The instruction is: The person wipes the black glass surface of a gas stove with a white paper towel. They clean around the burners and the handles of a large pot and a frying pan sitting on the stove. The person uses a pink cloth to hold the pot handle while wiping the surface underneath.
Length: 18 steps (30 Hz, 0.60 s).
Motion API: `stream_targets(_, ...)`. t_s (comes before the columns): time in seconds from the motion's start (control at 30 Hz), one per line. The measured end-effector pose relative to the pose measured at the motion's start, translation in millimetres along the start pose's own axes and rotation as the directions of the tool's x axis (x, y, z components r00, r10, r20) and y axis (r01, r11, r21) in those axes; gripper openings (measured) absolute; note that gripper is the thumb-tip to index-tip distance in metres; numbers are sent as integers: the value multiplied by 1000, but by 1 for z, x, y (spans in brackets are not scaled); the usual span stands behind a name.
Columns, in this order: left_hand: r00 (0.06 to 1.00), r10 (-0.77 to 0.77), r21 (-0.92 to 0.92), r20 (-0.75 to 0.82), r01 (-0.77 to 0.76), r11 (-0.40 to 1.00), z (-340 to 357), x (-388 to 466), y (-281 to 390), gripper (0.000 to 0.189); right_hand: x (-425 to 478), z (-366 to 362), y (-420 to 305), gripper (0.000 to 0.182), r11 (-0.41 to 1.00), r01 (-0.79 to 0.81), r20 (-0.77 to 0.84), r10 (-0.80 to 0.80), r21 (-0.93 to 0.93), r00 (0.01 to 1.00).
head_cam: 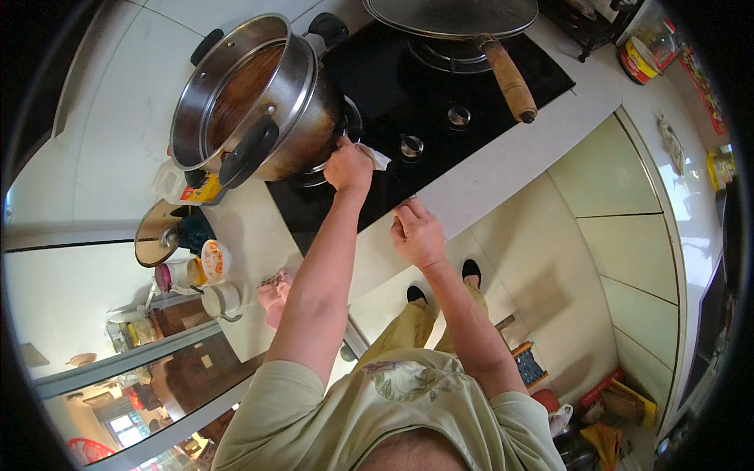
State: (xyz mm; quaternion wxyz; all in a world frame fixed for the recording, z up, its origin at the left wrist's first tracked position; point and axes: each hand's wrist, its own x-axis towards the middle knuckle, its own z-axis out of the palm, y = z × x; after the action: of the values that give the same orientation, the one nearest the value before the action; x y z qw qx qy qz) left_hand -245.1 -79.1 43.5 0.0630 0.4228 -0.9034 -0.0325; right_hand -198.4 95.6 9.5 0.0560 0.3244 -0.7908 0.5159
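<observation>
My left hand point(350, 166) is closed on a white tissue or cloth point(375, 157), beside the base of a large stainless steel pot point(288, 147) on the black glass gas hob point(377, 112). A steel steamer tier sits on the pot, and its black side handle point(250, 152) faces me. The pot's lower wall has brown burn stains. My right hand point(419, 231) rests at the hob's front edge with its fingers curled; whether it holds anything is hidden. Two control knobs point(412, 146) stand on the glass to the right of my left hand.
A lidded pan point(453, 15) with a wooden handle point(511, 82) covers the far burner. Left of the hob stand a plastic bottle point(203, 188), a glass lid point(154, 235), a bowl point(215, 259) and a mug point(221, 300). A pink cloth point(275, 297) lies on the counter.
</observation>
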Motion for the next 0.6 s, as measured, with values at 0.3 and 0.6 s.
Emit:
stream_targets(0.3,998,-36,-20,53,37,999,-2,-12,-26,29,0,-1,0,17,1000,-12,-14,12,2,1000)
stream_targets(0.6,998,-11,-29,67,13,1000,-2,-22,-59,26,1,-3,-2,14,1000,-17,-25,18,13,1000)
